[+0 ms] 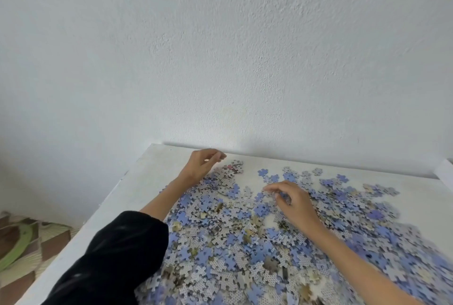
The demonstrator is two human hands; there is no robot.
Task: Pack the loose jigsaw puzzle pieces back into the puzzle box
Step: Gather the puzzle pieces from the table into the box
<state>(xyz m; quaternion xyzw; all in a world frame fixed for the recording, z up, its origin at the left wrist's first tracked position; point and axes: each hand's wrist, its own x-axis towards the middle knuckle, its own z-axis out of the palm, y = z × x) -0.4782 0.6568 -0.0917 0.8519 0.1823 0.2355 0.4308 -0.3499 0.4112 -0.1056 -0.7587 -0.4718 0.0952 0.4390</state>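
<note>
Surface: white table (157, 160) sat pushed against a white textured wall (245, 47), far edge touching it.
Pieces: loose jigsaw puzzle pieces (232, 250) lay in a wide heap over most of the table, thick near the camera and to the right, thinning to scattered singles toward the far edge. Mix of blue faces and grey patterned backs, some tan or olive ones.
Far cluster: small clump of pieces (232, 168) near the far edge, one pinkish, just beside the left fingertips.
Box: puzzle box was out of view; every visible piece lay on the table.
Left hand: left hand (201, 165) reached to the far-left edge of the pile, wrist over the pieces, fingers curled with thumb and fingertips drawn close together above the table. Whether it pinched a piece, could not tell.
Left arm: bare forearm crossed the left side of the heap; black sleeve (115, 255) pushed up near the elbow.
Right hand: right hand (291, 201) hovered low over mid-pile, palm down, fingers bent, thumb and forefinger tips meeting on what looked like one grey piece; slightly blurred.
Right arm: bare forearm came in from lower right over the heap.
Floor: patterned brown and green floor covering (22, 243) showed at lower left, beyond the table edge.
</note>
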